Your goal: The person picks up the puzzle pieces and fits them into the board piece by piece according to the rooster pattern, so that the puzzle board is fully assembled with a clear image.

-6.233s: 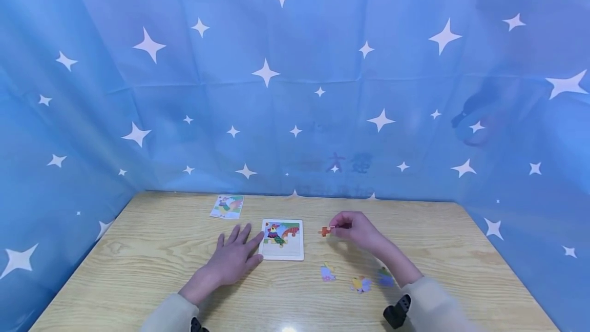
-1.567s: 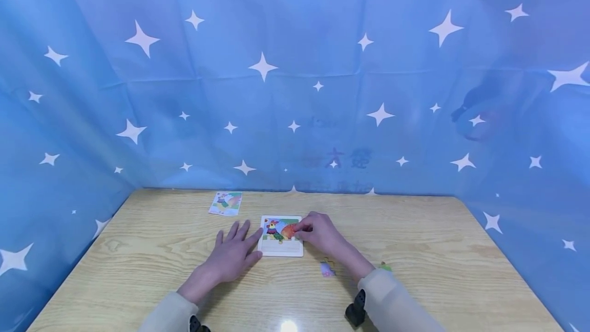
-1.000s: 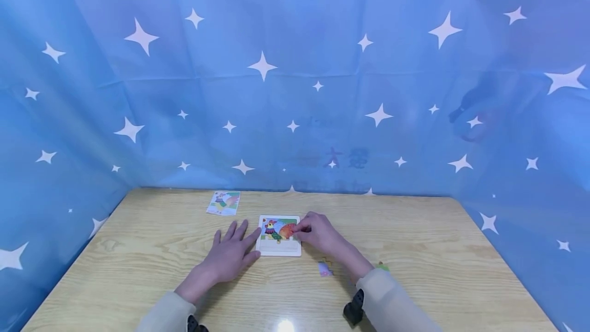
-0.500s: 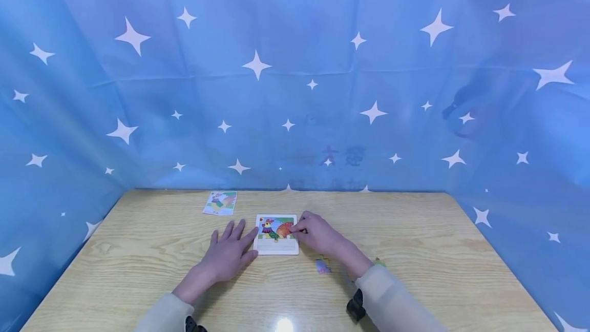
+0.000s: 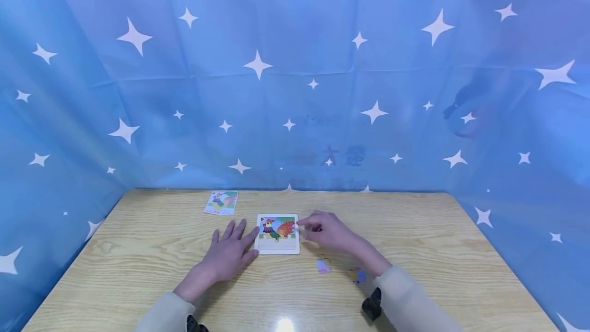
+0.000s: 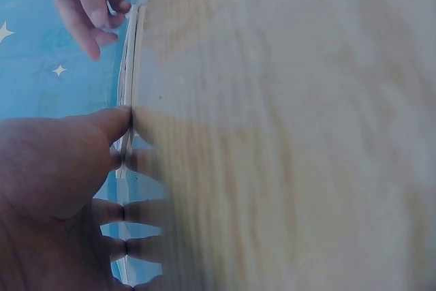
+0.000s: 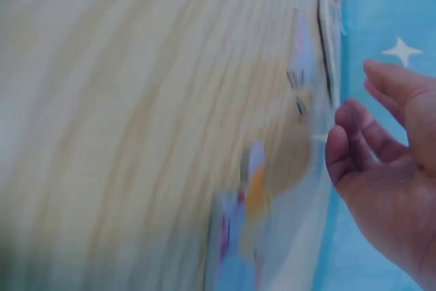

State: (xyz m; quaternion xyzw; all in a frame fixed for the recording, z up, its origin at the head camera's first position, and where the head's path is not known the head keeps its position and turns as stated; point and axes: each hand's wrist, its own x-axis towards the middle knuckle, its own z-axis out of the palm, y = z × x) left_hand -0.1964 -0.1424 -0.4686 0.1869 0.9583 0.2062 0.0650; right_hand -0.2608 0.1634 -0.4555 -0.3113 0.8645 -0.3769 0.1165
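Note:
A white-framed jigsaw puzzle (image 5: 278, 246) lies flat on the table, its rooster picture filled across the upper part and its lower strip bare. My left hand (image 5: 226, 257) rests spread on the tabletop, forefinger and thumb touching the frame's left edge. At the right edge, my right hand (image 5: 332, 230) points its forefinger toward the orange tail, the other fingers bent. Nothing shows between those fingers in the right wrist view, where the hand (image 7: 395, 161) is apart from the table. Two loose jigsaw pieces, one lilac (image 5: 323, 265) and one yellow-and-purple (image 5: 357, 275), lie nearer me.
A reference picture card (image 5: 221, 203) of the rooster lies at the back left of the wooden table (image 5: 152, 250). Behind the table hangs a blue curtain (image 5: 295, 91) with white stars. The right forearm passes over the table beside the loose pieces.
The orange tail piece, earlier pinched in my right hand, now sits in the puzzle. That hand has let go and drawn slightly right, uncovering the yellow-and-purple piece. My left hand has stayed at the frame.

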